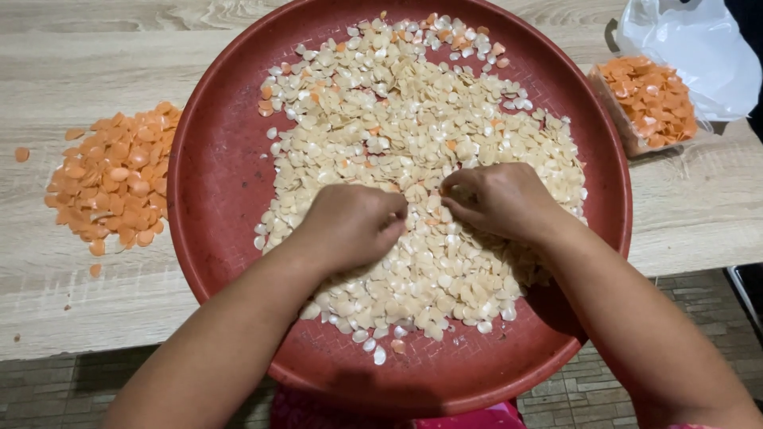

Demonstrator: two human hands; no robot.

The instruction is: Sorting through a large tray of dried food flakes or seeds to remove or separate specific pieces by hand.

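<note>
A big round red tray (214,183) rests on the wooden table's front edge, filled with several pale cream chips (397,135) and a few orange ones mixed in. My left hand (350,226) lies knuckles up on the pile near its middle, fingers curled and pinched down into the chips. My right hand (497,199) sits just to its right, fingers also curled with the tips touching the chips. Whether either hand has a chip pinched is hidden under the fingers.
A loose heap of orange chips (111,179) lies on the table (699,214) left of the tray. At the back right sits a clear plastic bag of orange chips (648,99) beside a white plastic bag (699,48). Tiled floor shows below the table edge.
</note>
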